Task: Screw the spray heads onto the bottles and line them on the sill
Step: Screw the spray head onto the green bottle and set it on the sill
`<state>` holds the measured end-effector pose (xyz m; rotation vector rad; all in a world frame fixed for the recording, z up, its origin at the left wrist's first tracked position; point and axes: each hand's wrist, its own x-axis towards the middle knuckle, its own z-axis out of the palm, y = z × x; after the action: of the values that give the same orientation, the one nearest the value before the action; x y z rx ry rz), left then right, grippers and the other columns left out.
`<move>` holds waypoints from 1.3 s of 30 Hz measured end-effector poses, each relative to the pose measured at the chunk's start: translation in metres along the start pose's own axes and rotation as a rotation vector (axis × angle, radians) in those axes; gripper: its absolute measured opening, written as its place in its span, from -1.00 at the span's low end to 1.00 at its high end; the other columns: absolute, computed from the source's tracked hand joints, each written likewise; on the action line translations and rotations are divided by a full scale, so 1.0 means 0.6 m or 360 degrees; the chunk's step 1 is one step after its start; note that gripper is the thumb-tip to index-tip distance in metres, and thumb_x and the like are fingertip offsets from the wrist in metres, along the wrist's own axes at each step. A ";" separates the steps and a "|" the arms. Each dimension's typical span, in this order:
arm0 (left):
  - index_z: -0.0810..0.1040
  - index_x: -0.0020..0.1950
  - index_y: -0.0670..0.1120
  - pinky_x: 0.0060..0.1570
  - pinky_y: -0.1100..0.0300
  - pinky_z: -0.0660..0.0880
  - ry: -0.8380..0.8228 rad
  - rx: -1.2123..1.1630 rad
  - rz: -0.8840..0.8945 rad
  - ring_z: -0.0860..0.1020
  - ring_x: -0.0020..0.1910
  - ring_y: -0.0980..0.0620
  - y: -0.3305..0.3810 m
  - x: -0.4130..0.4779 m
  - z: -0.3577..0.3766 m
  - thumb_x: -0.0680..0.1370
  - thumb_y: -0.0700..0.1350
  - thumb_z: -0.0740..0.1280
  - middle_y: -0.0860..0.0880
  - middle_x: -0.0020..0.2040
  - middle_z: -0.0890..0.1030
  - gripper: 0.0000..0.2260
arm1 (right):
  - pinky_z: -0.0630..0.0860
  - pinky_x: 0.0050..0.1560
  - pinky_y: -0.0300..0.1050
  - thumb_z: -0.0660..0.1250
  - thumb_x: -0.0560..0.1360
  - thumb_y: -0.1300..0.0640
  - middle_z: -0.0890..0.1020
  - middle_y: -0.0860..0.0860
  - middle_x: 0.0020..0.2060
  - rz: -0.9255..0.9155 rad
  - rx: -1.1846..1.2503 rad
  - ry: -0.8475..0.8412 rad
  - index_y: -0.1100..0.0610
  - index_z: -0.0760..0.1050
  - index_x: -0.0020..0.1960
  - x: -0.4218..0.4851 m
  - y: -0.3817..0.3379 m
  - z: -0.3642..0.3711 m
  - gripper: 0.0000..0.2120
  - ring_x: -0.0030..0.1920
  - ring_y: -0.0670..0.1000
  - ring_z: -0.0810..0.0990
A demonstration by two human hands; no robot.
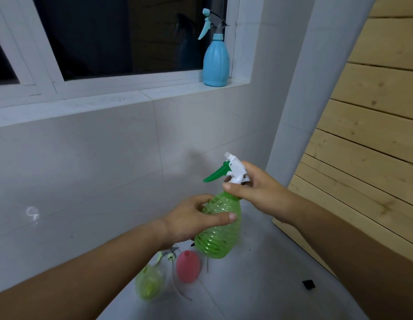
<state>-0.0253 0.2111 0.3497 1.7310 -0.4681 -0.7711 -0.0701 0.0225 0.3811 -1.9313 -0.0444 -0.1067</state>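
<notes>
A ribbed green bottle (218,236) is held in the air in front of me. My left hand (189,219) wraps its upper body. My right hand (256,189) grips the neck, where a white spray head with a green trigger (232,170) sits on top. A blue bottle (215,58) with its spray head on stands at the right end of the white window sill (122,98). On the floor below stand a pink bottle (188,266) without a head and a yellow-green bottle (150,285), with a loose spray head and tube (172,256) between them.
A white tiled wall (96,169) runs under the sill. Wooden plank panelling (367,116) stands at the right. A small black scrap (308,284) lies on the grey floor. The window glass is dark.
</notes>
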 end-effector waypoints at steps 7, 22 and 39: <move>0.67 0.20 -0.07 0.18 -0.09 0.67 0.0006 0.0009 -0.0003 0.77 0.04 -0.09 -0.007 0.001 0.003 0.46 -0.04 0.59 -0.13 0.08 0.78 -0.66 | 0.57 -0.05 -0.20 0.44 0.47 0.12 0.62 0.03 -0.14 -0.0032 -0.0108 0.0081 0.09 0.52 0.17 0.002 0.001 0.011 -0.71 -0.15 -0.13 0.59; 0.67 0.18 -0.06 -0.08 0.13 0.70 0.0006 -0.0028 -0.0005 0.77 0.00 -0.08 -0.003 0.002 0.001 0.48 -0.05 0.57 -0.14 0.06 0.78 -0.70 | 0.57 0.18 -0.02 0.41 0.46 0.31 0.68 0.19 0.05 0.0000 0.0132 -0.0016 0.12 0.52 0.22 0.004 0.009 -0.004 -0.65 0.06 0.03 0.66; 0.67 0.22 -0.06 0.09 0.02 0.69 -0.0077 -0.0038 0.0036 0.75 0.08 -0.07 -0.001 0.002 -0.004 0.50 -0.08 0.55 -0.12 0.11 0.77 -0.69 | 0.59 0.12 -0.09 0.35 0.47 0.37 0.68 0.21 0.02 0.0062 0.0465 -0.0176 0.20 0.53 0.19 -0.002 0.010 -0.017 -0.70 0.04 0.06 0.67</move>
<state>-0.0226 0.2124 0.3492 1.6853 -0.5081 -0.8008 -0.0711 0.0110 0.3791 -1.6437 -0.0912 0.0315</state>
